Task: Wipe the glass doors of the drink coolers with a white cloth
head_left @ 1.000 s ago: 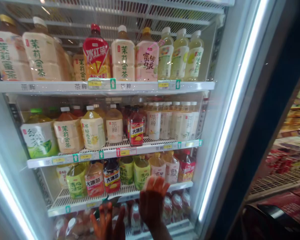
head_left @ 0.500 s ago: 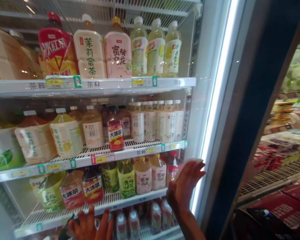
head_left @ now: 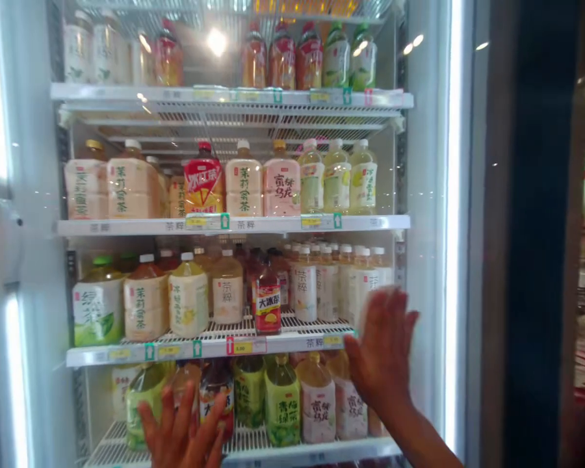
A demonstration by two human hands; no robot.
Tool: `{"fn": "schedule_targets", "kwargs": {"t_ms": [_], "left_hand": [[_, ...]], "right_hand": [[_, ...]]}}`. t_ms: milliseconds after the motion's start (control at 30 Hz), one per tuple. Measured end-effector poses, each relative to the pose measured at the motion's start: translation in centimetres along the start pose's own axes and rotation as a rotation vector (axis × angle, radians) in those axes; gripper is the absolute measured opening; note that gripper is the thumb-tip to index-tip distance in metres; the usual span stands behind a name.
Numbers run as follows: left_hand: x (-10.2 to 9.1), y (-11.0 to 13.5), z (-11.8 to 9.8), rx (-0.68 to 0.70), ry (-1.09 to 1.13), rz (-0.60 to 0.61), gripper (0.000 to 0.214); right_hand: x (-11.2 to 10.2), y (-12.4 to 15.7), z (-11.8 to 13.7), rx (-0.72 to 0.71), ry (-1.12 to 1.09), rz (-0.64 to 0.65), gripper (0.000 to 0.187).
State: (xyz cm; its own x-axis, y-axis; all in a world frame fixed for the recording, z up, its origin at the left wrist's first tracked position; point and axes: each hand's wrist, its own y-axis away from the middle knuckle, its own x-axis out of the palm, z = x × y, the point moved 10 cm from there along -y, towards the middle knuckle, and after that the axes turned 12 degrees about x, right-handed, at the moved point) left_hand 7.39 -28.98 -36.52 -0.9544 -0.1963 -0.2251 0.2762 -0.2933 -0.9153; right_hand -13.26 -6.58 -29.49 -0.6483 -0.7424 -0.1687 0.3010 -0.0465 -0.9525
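Observation:
My right hand (head_left: pixel 385 351) is raised at the right, palm toward the glass front of a drinks cooler, fingers stretched upward. Under its palm is a thin white cloth or wipe (head_left: pixel 367 305), mostly hidden; only a pale edge shows beside the fingers. My left hand (head_left: pixel 185 426) is low at centre-left, fingers spread, with nothing visible in it. Behind it, seen through the glass, are a green tea bottle (head_left: pixel 143 396) and a dark iced tea bottle (head_left: pixel 209 377). Whether the left fingertips touch the glass is unclear.
White wire shelves (head_left: pixel 244 224) hold rows of bottled teas, among them a red-capped bottle (head_left: pixel 203 185) and a small iced tea bottle (head_left: pixel 268 296). A bright light strip (head_left: pixel 451 227) runs down the right side, next to a dark frame (head_left: pixel 541 260). Light reflections dot the glass.
The view has swung left and up, levelling out and showing more of the cooler. My right hand has moved up along the glass with the white cloth. My left hand stays low with fingers spread.

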Motion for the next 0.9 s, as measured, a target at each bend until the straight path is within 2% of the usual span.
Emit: {"fn": "schedule_targets", "kwargs": {"t_ms": [33,100,167,200,233,267,367,400,433,467,500,567,600,633,667,700,800,833,867,900], "left_hand": [[-0.7,-1.4,1.2,-0.002,0.031,-0.002,0.081],[-1.9,-4.2,3.8,-0.01,0.065,0.004,0.074],[-2.9,-6.8,6.2,0.008,0.06,0.006,0.071],[-3.3,-8.0,7.2,0.032,0.047,0.01,0.071],[-3.7,-9.2,8.1,0.06,0.028,0.014,0.071],[-4.0,-10.3,8.9,0.087,0.007,0.014,0.071],[-4.7,-12.7,11.2,0.127,-0.053,0.009,0.072],[-4.8,-13.1,11.9,0.13,-0.066,0.008,0.072],[-5.0,-13.4,12.5,0.134,-0.074,0.007,0.072],[-5.1,-13.5,12.9,0.141,-0.079,0.007,0.071],[-5.3,-13.4,13.3,0.151,-0.08,0.005,0.071],[-5.8,-13.1,14.0,0.169,-0.077,-0.004,0.07],[-6.1,-12.9,14.4,0.174,-0.077,-0.01,0.07],[-6.5,-12.7,14.8,0.178,-0.083,-0.014,0.07],[-6.8,-12.6,15.2,0.18,-0.096,-0.017,0.07],[-7.1,-12.5,15.6,0.181,-0.113,-0.022,0.07],[-7.6,-12.2,16.9,0.156,-0.15,-0.035,0.071],[-7.6,-12.0,17.4,0.128,-0.154,-0.039,0.071],[-7.5,-11.7,17.8,0.099,-0.154,-0.043,0.072],[-7.4,-11.3,18.1,0.074,-0.154,-0.048,0.072]], "right_hand": [[0.1,-0.6,3.6,-0.152,-0.003,0.018,0.084],[0.7,1.0,10.5,-0.522,-0.001,0.078,0.093],[1.7,2.9,14.7,-0.825,0.01,0.14,0.098],[2.0,2.4,15.8,-0.89,0.018,0.15,0.098],[2.2,0.6,16.4,-0.885,0.023,0.144,0.097],[2.1,-2.3,16.6,-0.818,0.024,0.119,0.096],[0.7,-11.8,16.1,-0.431,-0.019,-0.024,0.091],[0.3,-13.3,16.2,-0.352,-0.037,-0.051,0.091],[0.1,-13.5,17.0,-0.348,-0.055,-0.045,0.092],[0.4,-12.4,18.4,-0.433,-0.07,0.0,0.092],[0.8,-10.2,20.3,-0.594,-0.081,0.083,0.093],[1.9,-4.3,23.2,-1.002,-0.091,0.286,0.088],[2.1,-2.4,23.9,-1.151,-0.093,0.361,0.085],[2.2,-2.0,24.4,-1.229,-0.093,0.399,0.082],[2.3,-3.3,25.1,-1.229,-0.088,0.393,0.082],[2.3,-6.1,25.9,-1.154,-0.077,0.347,0.083],[2.0,-16.2,27.7,-0.694,-0.025,0.123,0.09],[1.9,-17.6,28.2,-0.595,-0.015,0.072,0.092],[2.1,-17.6,29.0,-0.577,-0.015,0.055,0.095],[2.4,-16.1,30.2,-0.65,-0.025,0.077,0.097]]}}
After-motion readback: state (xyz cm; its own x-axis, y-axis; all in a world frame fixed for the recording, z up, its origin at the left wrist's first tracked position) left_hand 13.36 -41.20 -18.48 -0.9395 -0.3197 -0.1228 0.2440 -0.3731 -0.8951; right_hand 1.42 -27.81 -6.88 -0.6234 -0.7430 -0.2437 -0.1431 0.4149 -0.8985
